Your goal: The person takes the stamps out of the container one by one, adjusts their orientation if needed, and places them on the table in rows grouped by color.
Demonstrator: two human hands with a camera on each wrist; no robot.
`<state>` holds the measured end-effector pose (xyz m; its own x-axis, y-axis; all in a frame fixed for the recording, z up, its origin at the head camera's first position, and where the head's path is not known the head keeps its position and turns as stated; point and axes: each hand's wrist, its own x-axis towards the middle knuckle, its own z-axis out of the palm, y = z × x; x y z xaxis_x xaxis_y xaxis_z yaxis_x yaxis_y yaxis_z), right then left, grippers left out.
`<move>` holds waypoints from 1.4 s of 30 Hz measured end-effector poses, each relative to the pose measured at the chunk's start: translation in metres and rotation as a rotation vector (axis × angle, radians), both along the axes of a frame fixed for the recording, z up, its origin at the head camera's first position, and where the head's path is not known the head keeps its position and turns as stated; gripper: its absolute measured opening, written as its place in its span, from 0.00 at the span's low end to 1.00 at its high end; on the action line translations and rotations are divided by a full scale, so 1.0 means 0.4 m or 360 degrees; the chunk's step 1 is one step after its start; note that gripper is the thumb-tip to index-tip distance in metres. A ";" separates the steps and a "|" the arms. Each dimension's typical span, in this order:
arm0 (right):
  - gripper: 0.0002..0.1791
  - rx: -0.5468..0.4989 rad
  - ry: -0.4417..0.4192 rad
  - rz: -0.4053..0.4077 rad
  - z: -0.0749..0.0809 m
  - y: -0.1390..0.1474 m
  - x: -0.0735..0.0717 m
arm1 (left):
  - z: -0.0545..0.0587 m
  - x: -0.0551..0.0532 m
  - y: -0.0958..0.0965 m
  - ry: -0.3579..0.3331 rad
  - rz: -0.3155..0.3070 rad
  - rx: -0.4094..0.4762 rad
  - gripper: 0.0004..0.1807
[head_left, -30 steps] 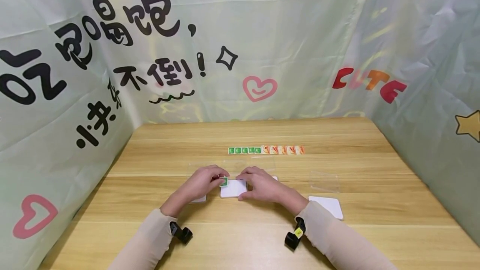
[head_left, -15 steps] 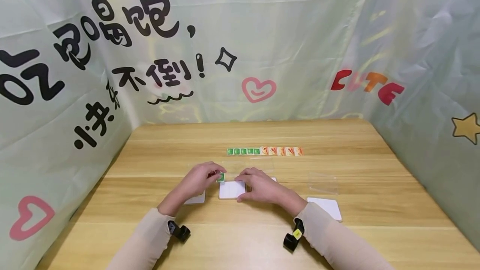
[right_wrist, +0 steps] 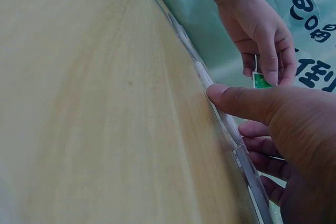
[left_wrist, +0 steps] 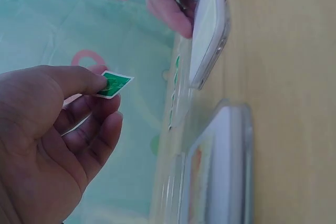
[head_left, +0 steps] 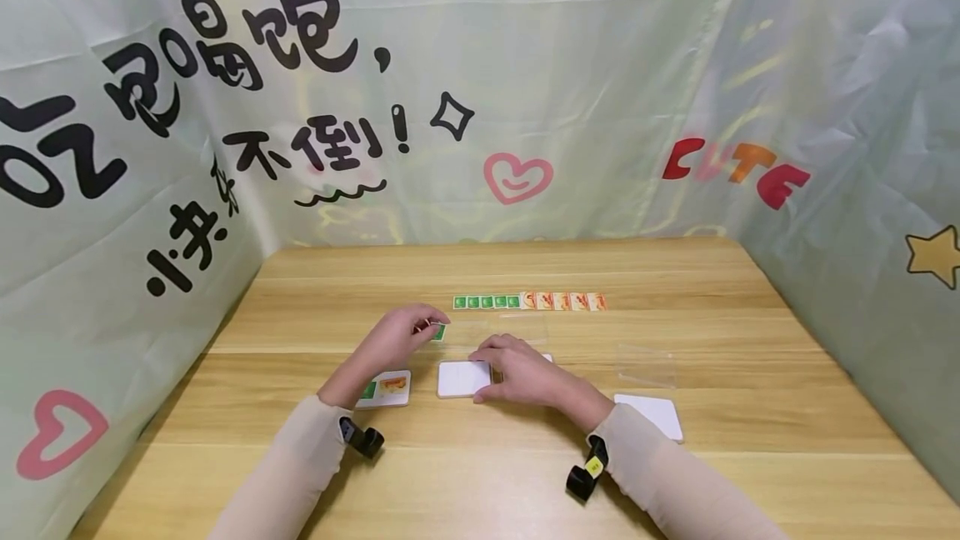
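Observation:
My left hand (head_left: 396, 340) pinches a small green sticker-like piece with a white border (left_wrist: 116, 84) between thumb and fingers, raised above the table. My right hand (head_left: 522, 373) grips the right end of a white card block in a clear case (head_left: 462, 379), thumb on its near edge and fingers at its far edge. Left of it, near my left wrist, lies another white card block (head_left: 402, 400) bearing a green picture and an orange one. The right wrist view shows my right thumb (right_wrist: 236, 100) pressing the case edge, with the left hand beyond.
Small green pieces (head_left: 487, 302) and orange-and-white pieces (head_left: 562, 302) form a row farther back. Clear plastic covers (head_left: 647, 365) lie behind the blocks. Another white block (head_left: 652, 417) lies near my right forearm; one more is mostly hidden behind my right hand. Printed cloth (head_left: 600, 107) surrounds the table.
My left hand has moved back and slightly left from the middle white block, carrying the green piece and uncovering the pictures on the left block. The right hand keeps its hold.

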<state>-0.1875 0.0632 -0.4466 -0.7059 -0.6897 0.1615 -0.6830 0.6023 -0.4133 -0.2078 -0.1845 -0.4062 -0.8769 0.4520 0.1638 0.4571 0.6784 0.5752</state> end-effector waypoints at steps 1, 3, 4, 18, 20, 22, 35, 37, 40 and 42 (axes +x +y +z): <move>0.32 -0.0003 0.0004 0.0002 0.000 0.000 0.000 | 0.002 -0.003 0.000 -0.0018 0.0016 0.0009 0.11; 0.32 -0.0006 0.0008 0.0006 0.001 -0.001 0.000 | 0.007 -0.010 0.000 -0.0046 0.0043 0.0028 0.11; 0.32 -0.0009 0.0007 0.0007 0.002 -0.001 0.000 | 0.008 -0.015 0.000 -0.0057 0.0051 0.0037 0.11; 0.31 -0.0009 -0.0020 -0.0007 0.004 0.000 0.002 | 0.006 -0.085 0.001 -0.0066 0.0117 0.0019 0.07; 0.31 -0.0010 -0.0025 -0.0008 0.004 0.000 0.002 | 0.006 -0.093 0.003 -0.0085 0.0140 0.0030 0.05; 0.32 -0.0011 -0.0027 -0.0010 0.004 0.000 0.002 | 0.006 -0.102 0.004 -0.0111 0.0162 0.0039 0.04; 0.32 -0.0005 -0.0018 -0.0002 0.002 0.001 0.001 | 0.000 -0.145 0.015 -0.0166 0.0205 0.0031 0.03; 0.32 -0.0003 -0.0015 -0.0004 0.000 0.001 0.000 | -0.001 -0.151 0.019 -0.0176 0.0211 0.0029 0.03; 0.32 -0.0002 -0.0021 -0.0007 -0.001 0.001 0.000 | -0.004 -0.159 0.022 -0.0184 0.0215 0.0022 0.03; 0.32 0.0000 -0.0025 -0.0010 0.000 0.001 0.001 | -0.007 -0.167 0.022 -0.0185 0.0215 0.0017 0.03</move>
